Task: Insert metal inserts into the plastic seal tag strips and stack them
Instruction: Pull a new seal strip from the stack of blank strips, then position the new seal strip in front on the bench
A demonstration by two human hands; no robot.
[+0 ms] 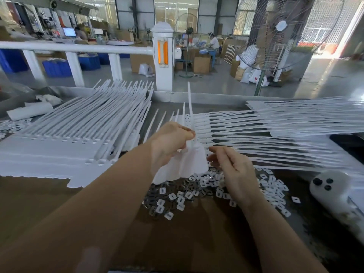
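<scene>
Fingers of the left hand point(169, 142) pinch a seal tag strip point(194, 160); right hand point(234, 172), loosely curled, hovers just beside, above metal inserts point(189, 196).

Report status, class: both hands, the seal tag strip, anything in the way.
Left hand pinches seal tag strip; right hand loosely curled beside it. Insert pile below. Nothing blocking.

Bright daylight glares from the far windows point(323, 26), edges bow wide-angle, and the near forearms look perhaps motion-blurred.
</scene>
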